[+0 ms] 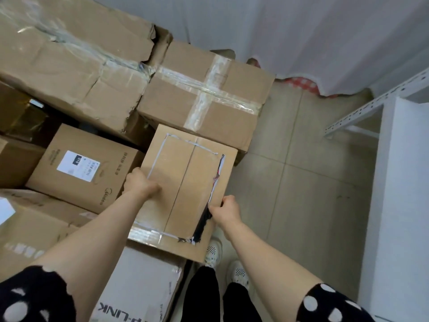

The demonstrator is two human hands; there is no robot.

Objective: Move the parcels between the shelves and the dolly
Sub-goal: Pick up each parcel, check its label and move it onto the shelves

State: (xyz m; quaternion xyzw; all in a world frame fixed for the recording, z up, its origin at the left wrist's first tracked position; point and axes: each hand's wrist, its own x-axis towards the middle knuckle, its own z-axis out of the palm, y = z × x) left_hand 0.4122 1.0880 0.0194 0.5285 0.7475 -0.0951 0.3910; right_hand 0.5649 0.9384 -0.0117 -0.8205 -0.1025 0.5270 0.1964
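A person in black, white-dotted sleeves holds a small cardboard parcel (185, 182) from both sides above a stack of cartons. The left hand (141, 182) curls over the parcel's left edge with the thumb lying on the top face. The right hand (226, 210) grips the right edge, its fingers closed beside a torn strip of black wrapping. Tape residue frames the parcel's top, and a seam runs down its middle. Whether the parcel rests on the cartons beneath or hangs free of them cannot be told from this angle.

Just beyond the parcel sits a larger carton crossed with clear tape (204, 96), and a long, crumpled carton (69, 54) lies to that one's left. To the parcel's left stands a Midea box (86, 168) with a white shipping label. Its near end overlaps a grey TP-LINK box (139, 293). The person's white shoes (214, 252) stand on the tiled floor (297, 182). A white metal shelf (399, 205) rises at right, well apart from the parcel, and a pale curtain (301, 31) hangs behind.
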